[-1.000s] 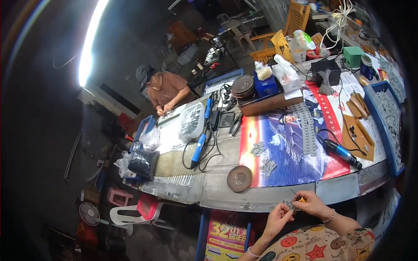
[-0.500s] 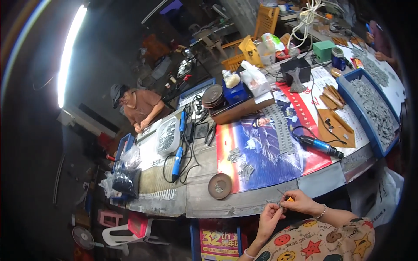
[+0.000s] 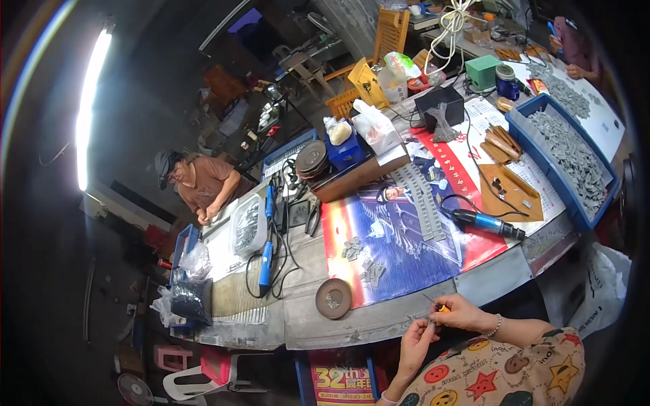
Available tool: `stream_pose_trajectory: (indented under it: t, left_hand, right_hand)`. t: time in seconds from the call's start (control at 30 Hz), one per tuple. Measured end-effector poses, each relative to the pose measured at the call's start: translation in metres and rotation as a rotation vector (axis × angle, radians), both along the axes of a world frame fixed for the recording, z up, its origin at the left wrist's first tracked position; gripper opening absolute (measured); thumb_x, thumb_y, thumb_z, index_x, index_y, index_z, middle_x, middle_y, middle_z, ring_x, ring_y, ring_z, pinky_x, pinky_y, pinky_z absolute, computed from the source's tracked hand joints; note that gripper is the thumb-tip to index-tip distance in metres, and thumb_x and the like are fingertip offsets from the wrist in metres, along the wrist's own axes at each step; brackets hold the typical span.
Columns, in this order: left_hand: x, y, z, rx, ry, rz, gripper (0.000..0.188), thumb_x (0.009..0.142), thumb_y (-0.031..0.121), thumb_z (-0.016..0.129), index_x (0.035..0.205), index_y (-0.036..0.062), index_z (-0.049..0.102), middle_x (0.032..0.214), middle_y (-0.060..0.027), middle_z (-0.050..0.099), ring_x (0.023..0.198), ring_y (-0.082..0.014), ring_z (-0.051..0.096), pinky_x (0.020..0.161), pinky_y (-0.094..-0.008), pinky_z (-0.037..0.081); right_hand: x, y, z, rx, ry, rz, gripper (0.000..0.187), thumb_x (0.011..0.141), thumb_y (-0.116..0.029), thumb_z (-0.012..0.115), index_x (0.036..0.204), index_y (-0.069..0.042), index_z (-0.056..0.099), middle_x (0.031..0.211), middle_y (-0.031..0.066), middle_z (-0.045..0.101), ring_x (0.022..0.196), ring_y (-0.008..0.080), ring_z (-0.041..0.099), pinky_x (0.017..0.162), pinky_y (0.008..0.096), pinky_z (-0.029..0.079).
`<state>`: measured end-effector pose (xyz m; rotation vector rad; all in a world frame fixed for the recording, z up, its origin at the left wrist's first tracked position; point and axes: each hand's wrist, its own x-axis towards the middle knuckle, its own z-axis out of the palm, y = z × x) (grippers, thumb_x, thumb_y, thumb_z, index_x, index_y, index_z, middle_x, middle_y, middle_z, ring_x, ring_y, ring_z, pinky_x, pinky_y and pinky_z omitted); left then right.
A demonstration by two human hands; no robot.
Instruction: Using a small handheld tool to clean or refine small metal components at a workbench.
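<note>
Poster (image 3: 409, 279), as landmark: on its near side, one small grey piece (image 3: 432, 324), pinched in the left hand (image 3: 414, 344); orange-handled thin tool (image 3: 443, 308) gripped in the right hand (image 3: 465, 315); step apparently close fingertip work, calling for a steady pinch. Left of poster, one round brown dish (image 3: 344, 289); across its right border, one blue-and-black handpiece (image 3: 489, 222), possibly hampering reaches toward the blue tray (image 3: 546, 178) beyond.
</note>
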<state>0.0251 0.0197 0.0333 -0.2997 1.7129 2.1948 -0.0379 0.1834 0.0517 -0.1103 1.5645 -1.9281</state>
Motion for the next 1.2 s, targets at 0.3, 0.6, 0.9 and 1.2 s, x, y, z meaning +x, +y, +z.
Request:
stream_pose_trajectory:
  t: [0.3,0.6,0.9,1.2]
  left_hand:
    - [-0.002,-0.002,-0.001,0.019,0.031,0.012,0.015,0.096,0.013,0.053,0.103,-0.0005,0.055,0.092,-0.0060,0.062,0.078,-0.0088,0.058,0.072,-0.0219,0.048]
    - [0.000,-0.002,-0.002,0.028,0.045,0.033,0.015,0.096,0.013,0.053,0.102,-0.0005,0.055,0.091,-0.0053,0.062,0.078,-0.0088,0.058,0.072,-0.0221,0.048]
    - [0.002,-0.012,-0.019,0.017,0.034,0.019,0.016,0.096,0.014,0.054,0.103,-0.0001,0.055,0.093,-0.0050,0.062,0.079,-0.0088,0.058,0.072,-0.0223,0.049]
    - [0.002,-0.013,-0.024,0.111,0.078,0.005,0.016,0.096,0.016,0.052,0.103,0.0017,0.055,0.093,-0.0027,0.061,0.082,-0.0077,0.058,0.073,-0.0214,0.049]
  right_hand:
    - [-0.003,-0.005,0.001,0.021,-0.029,-0.010,0.014,0.088,-0.016,0.063,0.089,-0.002,0.060,0.072,-0.0005,0.058,0.064,0.0055,0.054,0.055,0.0195,0.042]
    - [-0.002,-0.006,-0.011,0.029,0.003,0.013,0.015,0.088,-0.015,0.063,0.089,0.000,0.060,0.075,0.0015,0.059,0.067,0.0077,0.056,0.060,0.0223,0.047]
    - [-0.004,-0.013,0.000,0.071,-0.015,0.059,0.016,0.088,-0.015,0.062,0.090,0.001,0.060,0.075,0.0036,0.063,0.066,0.0083,0.059,0.060,0.0224,0.047]
    - [-0.002,-0.016,0.004,0.067,-0.090,0.003,0.013,0.089,-0.014,0.062,0.087,-0.002,0.058,0.071,0.0009,0.058,0.061,0.0055,0.052,0.052,0.0189,0.040]
